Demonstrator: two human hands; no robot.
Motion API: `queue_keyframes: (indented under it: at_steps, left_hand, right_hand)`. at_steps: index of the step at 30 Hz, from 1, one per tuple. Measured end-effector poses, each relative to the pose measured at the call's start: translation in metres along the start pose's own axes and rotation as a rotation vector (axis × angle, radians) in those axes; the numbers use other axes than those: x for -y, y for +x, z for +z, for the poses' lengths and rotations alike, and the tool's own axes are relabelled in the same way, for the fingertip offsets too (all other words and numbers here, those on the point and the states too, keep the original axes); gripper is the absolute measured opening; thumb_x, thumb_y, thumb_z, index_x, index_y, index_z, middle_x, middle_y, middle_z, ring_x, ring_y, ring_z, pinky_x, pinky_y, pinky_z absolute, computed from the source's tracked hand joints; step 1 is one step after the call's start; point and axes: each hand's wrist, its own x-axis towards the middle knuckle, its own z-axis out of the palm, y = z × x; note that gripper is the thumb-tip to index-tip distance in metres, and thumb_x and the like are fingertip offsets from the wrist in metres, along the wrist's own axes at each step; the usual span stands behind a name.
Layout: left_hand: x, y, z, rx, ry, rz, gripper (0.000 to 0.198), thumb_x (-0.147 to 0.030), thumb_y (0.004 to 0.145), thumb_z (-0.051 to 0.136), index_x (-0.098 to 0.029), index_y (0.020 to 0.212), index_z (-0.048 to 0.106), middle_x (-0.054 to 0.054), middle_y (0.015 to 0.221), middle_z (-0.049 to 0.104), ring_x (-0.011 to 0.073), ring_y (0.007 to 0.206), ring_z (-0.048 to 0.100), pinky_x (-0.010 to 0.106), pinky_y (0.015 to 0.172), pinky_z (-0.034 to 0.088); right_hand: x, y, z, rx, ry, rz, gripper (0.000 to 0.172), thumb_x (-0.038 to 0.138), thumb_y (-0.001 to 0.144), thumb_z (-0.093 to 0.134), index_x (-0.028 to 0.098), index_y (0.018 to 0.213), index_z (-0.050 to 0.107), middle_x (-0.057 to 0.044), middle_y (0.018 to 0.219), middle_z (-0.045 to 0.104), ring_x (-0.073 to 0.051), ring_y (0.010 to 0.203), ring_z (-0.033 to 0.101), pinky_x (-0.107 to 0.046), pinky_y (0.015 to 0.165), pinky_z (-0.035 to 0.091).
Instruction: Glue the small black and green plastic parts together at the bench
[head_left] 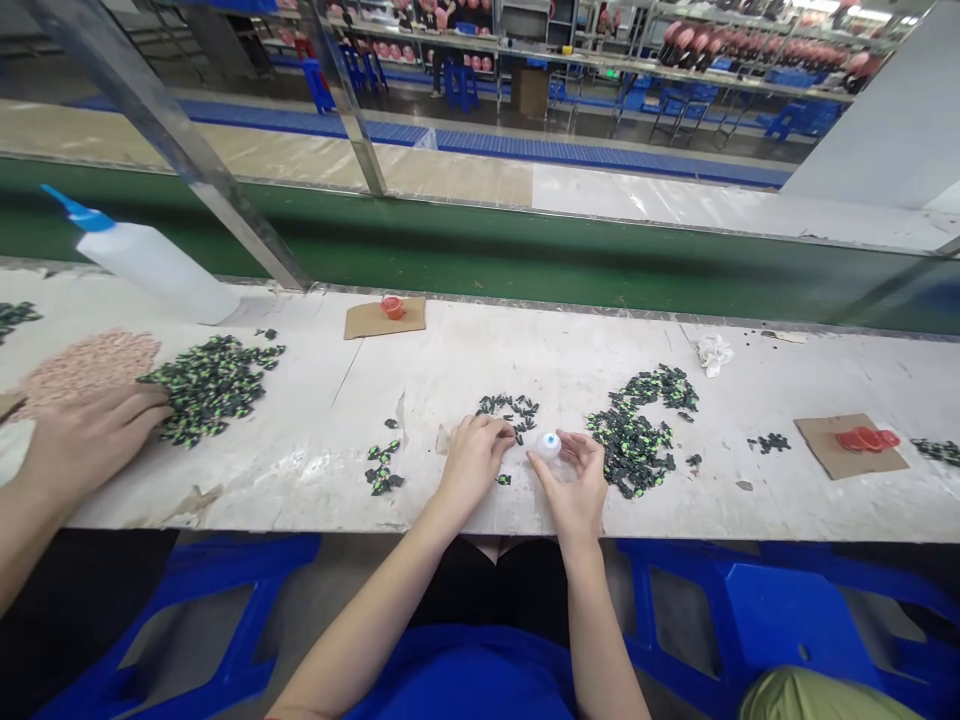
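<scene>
My right hand (576, 485) grips a small white squeeze bottle (547, 448) with a blue tip, which points up toward me. Just to its left, my left hand (471, 458) has thumb and fingers pinched together; whatever is between them is too small to make out. Beyond my left fingertips lies a loose ring of small black parts (508, 404). One black-and-green piece (504, 480) rests below that hand. A larger heap of black-and-green parts (634, 450) spreads right of my right hand, and a small cluster of them (384, 468) sits to the left.
Another person's hand (97, 440) touches a black-and-green pile (217, 385) at left, near pink pieces (94, 365). A large white bottle (157, 265) leans behind. Cardboard pieces (364, 320) hold red caps. Crumpled tissue (714, 354) lies right; a green belt (525, 255) runs behind the table.
</scene>
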Motion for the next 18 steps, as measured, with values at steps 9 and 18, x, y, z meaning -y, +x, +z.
queue_keyframes:
  at_steps: [9,18]
  left_hand:
    - [-0.006,-0.029,-0.015,0.101,-0.562,-0.012,0.009,-0.02,0.081,0.057,-0.019,0.076,0.064,0.001,0.078,0.07,0.0184,0.078,0.063,0.03,0.075,0.048]
    - [0.004,-0.051,-0.009,0.005,-0.431,0.036,0.008,-0.023,0.083,0.063,-0.022,0.087,0.069,0.004,0.091,0.072,0.0223,0.091,0.063,0.038,0.084,0.048]
  right_hand:
    - [0.019,-0.042,-0.002,0.024,0.121,0.061,0.029,0.036,0.075,0.075,0.018,0.096,0.065,-0.007,0.088,0.07,-0.018,0.075,0.065,-0.031,0.066,0.056]
    - [0.019,-0.041,-0.002,0.05,0.299,0.3,0.019,0.036,0.074,0.073,0.017,0.077,0.071,-0.006,0.078,0.073,-0.02,0.076,0.069,-0.034,0.073,0.058]
